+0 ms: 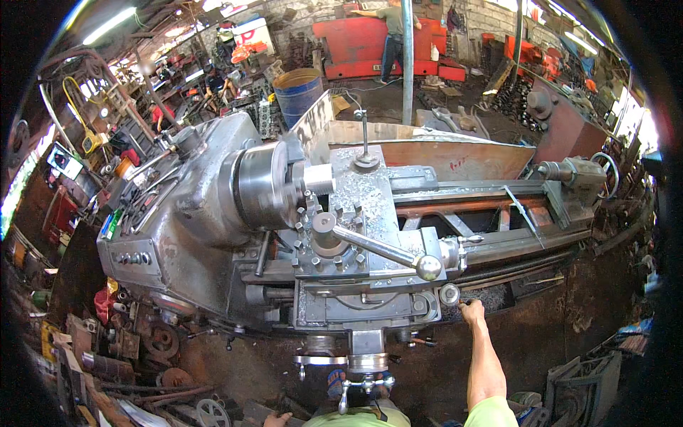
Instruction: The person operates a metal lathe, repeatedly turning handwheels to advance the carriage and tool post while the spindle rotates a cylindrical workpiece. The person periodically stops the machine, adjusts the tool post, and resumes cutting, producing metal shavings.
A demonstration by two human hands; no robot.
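Observation:
A large grey metal lathe (192,192) fills the middle of the view. Its round chuck (260,186) holds a short shiny metal cylinder (319,178); the chuck's jaws look smeared. Beside the workpiece is the tool post (329,245), with a clamping handle (377,245) that ends in a ball. My right arm reaches forward, and my right hand (472,310) is closed on a small lever at the carriage's right end, next to a round metal knob (449,294). My left hand (277,420) shows only in part at the lower edge, near my body; its fingers are mostly hidden.
Metal chips lie on the cross slide (363,196). Crank handles (366,384) stick out toward me. The tailstock (573,173) stands at the right end. Tools lie on the headstock (153,196). Behind are a blue drum (299,96) and a person (393,39) beside red panels.

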